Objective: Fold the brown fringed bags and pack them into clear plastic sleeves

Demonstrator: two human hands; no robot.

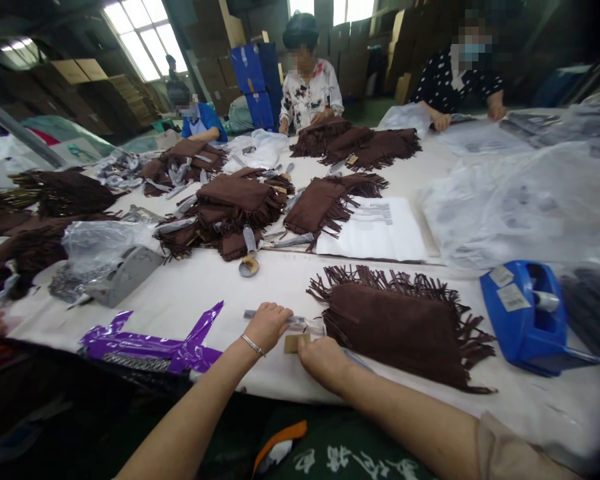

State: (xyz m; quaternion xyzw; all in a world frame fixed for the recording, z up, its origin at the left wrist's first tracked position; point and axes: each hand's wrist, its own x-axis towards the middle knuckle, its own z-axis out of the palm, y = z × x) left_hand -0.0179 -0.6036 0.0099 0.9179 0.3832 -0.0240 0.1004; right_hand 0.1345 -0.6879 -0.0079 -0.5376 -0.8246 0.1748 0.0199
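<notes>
A brown fringed suede bag lies flat on the white table in front of me. My left hand, with a bracelet on the wrist, is closed in a pinch on a thin clear-wrapped strip that runs toward the bag's left edge. My right hand is closed too, its fingers pressed at the bag's left corner beside a small tan paper tag. What the right fingers hold is hidden.
A blue tape dispenser stands right of the bag. Purple plastic wrappers lie at the left front. A grey tape dispenser, clear plastic bags and piles of brown fringed bags cover the table. Other people sit at the far side.
</notes>
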